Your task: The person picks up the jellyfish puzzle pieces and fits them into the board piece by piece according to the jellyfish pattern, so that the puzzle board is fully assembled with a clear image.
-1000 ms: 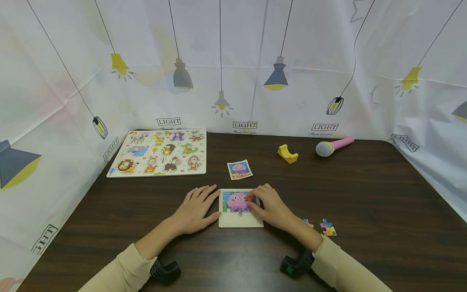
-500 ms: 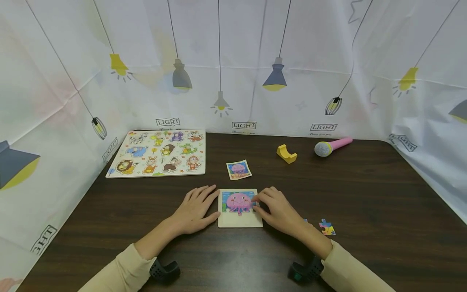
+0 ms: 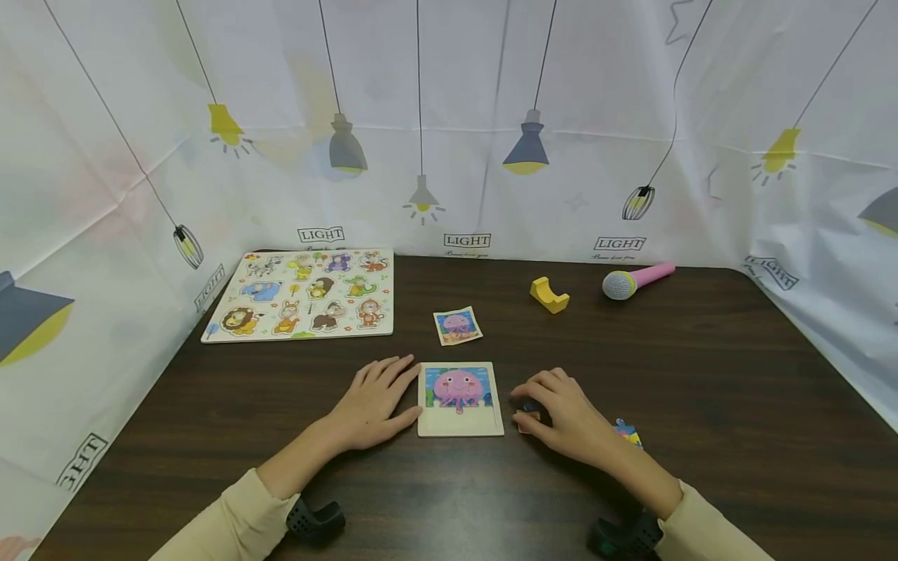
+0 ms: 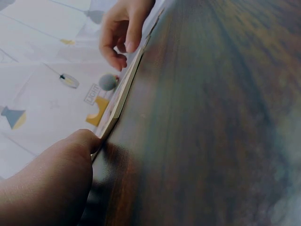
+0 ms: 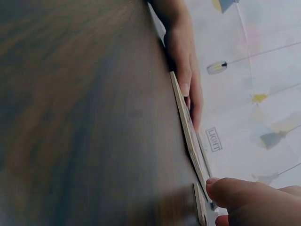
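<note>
The small wooden puzzle board (image 3: 460,422) lies flat, its upper half filled with a pink octopus picture and its lower part bare wood. At its left edge rests my left hand (image 3: 375,405), fingers spread on the table, thumb touching the board's side. My right hand (image 3: 568,421) is just right of the board, its bent fingers and thumb apart around a puzzle piece (image 3: 528,421), which they partly hide. In the right wrist view that piece (image 5: 200,205) lies on the table below the thumb. Another blue and yellow puzzle piece (image 3: 629,433) is partly covered by the right wrist.
A reference card with the octopus (image 3: 457,326) lies behind the board. Farther back stand a yellow arch block (image 3: 549,295) and a pink toy microphone (image 3: 638,280). A large animal puzzle board (image 3: 298,296) lies at the back left, before a printed curtain (image 3: 449,93).
My right hand has left the board's picture and moved right, over a puzzle piece beside the board. My left hand has stayed at the board's left edge.
</note>
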The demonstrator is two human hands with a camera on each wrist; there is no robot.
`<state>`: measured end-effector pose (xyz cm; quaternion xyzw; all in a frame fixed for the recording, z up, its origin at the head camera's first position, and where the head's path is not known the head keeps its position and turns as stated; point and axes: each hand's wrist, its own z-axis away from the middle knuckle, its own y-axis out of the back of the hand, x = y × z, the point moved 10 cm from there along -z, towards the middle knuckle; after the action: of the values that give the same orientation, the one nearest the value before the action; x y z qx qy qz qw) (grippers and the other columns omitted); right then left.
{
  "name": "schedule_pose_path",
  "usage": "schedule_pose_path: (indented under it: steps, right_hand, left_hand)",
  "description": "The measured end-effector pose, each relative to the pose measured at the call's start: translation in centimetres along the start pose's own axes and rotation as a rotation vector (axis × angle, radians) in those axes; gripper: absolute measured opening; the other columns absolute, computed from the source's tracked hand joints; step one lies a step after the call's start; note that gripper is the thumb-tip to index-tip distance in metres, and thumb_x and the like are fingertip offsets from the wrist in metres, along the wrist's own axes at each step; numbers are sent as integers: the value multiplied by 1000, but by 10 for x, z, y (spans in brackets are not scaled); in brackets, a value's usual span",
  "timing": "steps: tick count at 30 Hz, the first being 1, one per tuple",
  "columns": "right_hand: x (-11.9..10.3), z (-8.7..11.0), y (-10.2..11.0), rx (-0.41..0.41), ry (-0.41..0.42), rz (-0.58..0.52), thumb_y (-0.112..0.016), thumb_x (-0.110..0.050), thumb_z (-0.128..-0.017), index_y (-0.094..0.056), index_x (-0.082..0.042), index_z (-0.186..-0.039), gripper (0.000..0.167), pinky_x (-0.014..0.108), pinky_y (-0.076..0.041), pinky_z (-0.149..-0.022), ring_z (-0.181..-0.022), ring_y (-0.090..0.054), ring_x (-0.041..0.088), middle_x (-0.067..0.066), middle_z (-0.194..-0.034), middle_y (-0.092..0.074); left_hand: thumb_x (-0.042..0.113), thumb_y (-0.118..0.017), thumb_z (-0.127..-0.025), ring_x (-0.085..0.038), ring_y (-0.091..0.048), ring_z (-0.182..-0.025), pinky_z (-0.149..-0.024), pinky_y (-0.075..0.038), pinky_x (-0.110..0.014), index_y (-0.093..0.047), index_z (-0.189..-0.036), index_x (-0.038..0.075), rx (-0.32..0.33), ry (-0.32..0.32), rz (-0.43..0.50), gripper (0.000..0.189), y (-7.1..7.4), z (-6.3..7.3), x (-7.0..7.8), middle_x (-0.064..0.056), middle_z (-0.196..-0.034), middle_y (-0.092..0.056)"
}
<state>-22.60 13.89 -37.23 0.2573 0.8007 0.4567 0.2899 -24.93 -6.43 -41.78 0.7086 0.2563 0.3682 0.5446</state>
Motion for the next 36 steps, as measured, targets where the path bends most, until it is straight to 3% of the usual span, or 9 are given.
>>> schedule_pose_path:
  steps: [12,22,36]
  right_hand:
    - [10,16,2,-33,-51,28,-74,-29,-76,-67,-14,-102,31,39,-37,-76,-90,-42,16,-2,-99,-56]
    - [9,19,3,-27,-28,17,-76,-25,-75,-67,-15,-103,31,37,-34,-73,-89,-40,16,-3,-96,-52]
    - [13,22,-2,-81,-75,-21,-72,-26,-79,-65,-19,-109,32,35,-28,-72,-88,-35,15,-3,-100,-49]
  left_hand:
    - [52,-37,-94,-28,-20,-134,-105,-15,-51,-28,-145,13,5,12,-3,65,2,1,-2,-9,-149,-23]
    - [51,-37,-94,-29,-21,-133,-104,-15,-51,-30,-144,12,29,-4,-8,65,1,1,-2,-10,-148,-24]
    - [51,-36,-94,-27,-19,-134,-105,-14,-50,-27,-146,13,-6,2,0,65,-1,0,-1,-9,-149,-22]
